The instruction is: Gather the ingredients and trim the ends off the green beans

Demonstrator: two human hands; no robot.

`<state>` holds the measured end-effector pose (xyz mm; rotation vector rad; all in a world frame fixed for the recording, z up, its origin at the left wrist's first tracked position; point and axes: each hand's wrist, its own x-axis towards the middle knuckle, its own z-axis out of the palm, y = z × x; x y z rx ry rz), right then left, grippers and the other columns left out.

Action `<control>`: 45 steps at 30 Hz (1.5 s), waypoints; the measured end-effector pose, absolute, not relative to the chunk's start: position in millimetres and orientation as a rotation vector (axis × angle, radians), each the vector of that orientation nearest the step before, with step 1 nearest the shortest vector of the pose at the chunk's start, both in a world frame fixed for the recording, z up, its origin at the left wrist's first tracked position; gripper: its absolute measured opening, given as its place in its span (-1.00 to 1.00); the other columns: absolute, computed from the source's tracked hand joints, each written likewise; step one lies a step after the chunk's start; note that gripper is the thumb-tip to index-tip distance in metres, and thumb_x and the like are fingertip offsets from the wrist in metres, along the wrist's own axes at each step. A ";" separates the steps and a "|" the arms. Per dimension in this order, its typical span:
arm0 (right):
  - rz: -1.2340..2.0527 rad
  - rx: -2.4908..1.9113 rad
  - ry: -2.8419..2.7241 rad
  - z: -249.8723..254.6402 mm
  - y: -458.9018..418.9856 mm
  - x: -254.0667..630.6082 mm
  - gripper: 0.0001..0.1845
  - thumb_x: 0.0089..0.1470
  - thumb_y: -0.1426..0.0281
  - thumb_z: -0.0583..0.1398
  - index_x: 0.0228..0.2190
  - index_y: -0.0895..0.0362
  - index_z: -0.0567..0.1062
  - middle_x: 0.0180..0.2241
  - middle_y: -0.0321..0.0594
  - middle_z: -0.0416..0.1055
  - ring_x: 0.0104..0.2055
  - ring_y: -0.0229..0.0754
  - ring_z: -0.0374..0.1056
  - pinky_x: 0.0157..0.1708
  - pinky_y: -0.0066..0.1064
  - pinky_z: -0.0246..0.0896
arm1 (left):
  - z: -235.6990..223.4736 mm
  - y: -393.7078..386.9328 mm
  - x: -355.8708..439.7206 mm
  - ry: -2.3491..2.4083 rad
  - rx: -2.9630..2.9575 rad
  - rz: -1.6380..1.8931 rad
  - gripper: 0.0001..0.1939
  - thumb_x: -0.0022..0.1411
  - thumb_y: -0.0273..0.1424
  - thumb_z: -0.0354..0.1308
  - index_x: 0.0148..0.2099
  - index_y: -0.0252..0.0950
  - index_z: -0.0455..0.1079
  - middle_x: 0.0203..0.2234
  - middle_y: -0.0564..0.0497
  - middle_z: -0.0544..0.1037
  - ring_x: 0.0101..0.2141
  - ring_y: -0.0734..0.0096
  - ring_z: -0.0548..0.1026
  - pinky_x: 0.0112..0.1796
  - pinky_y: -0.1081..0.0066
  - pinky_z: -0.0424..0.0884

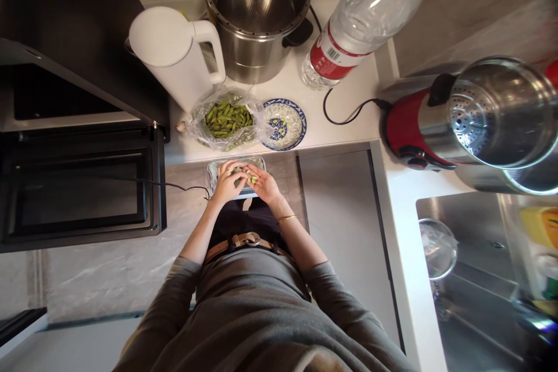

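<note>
- Head view: shelled beans (251,179), pale green, lie on the upturned right hand (264,184), fingers extended and loosely cupped.
- Left hand (230,179): fingers and thumb curled over the beans; cannot tell whether it pinches one.
- Clear bin (212,172) below both hands, its middle largely hidden by them.
- Plastic bag (229,122) of green pods at the counter's front edge, just beyond the hands; its right side overlaps the plate's rim.
- Plate (297,122), blue and white, a few beans on it.
- White pitcher (170,49) close behind the bag, handle partly blocking sight of the steel pot (250,55).
- Large bottle (366,11), leaning in view, right of the pot.
- Black cord (349,122) looping to a red-and-steel appliance (405,122), well right.
- Sink (475,226) nearer the body on that side.
- Black door (78,192) at left, swung down, well apart from the bin.
</note>
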<state>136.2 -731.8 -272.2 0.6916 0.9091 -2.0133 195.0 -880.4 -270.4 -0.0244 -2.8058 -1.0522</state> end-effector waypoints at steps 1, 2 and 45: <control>-2.024 0.695 0.901 -271.7 -730.9 135.2 -0.84 0.09 0.45 0.18 -0.29 0.11 0.57 -0.29 -0.19 0.62 -0.18 -0.22 0.54 -0.13 -0.43 0.46 | -270.3 -881.3 195.7 -2.772 0.008 -1.074 -0.91 0.22 -0.41 0.17 -0.30 -0.15 0.50 -0.01 -0.04 0.51 0.15 0.12 0.29 0.16 0.03 0.18; -2.039 0.696 0.892 -271.0 -729.9 134.0 -0.85 0.09 0.45 0.19 -0.29 0.11 0.56 -0.28 -0.19 0.62 -0.16 -0.22 0.53 -0.10 -0.41 0.46 | -270.3 -882.3 196.1 -2.743 0.039 -1.099 -0.91 0.23 -0.41 0.15 -0.30 -0.16 0.49 -0.04 -0.05 0.52 0.12 0.14 0.32 0.15 0.06 0.20; -2.571 0.466 1.612 -219.8 -729.8 86.1 -0.83 -0.05 0.29 0.27 -0.35 0.07 0.52 -0.36 -0.30 0.55 -0.24 -0.24 0.48 -0.13 -0.38 0.35 | -212.1 -934.3 43.3 -2.937 0.568 -0.525 -0.67 0.26 -0.55 -0.05 -0.16 -0.29 0.56 -0.18 -0.25 0.57 0.00 -0.05 0.38 -0.01 0.03 0.27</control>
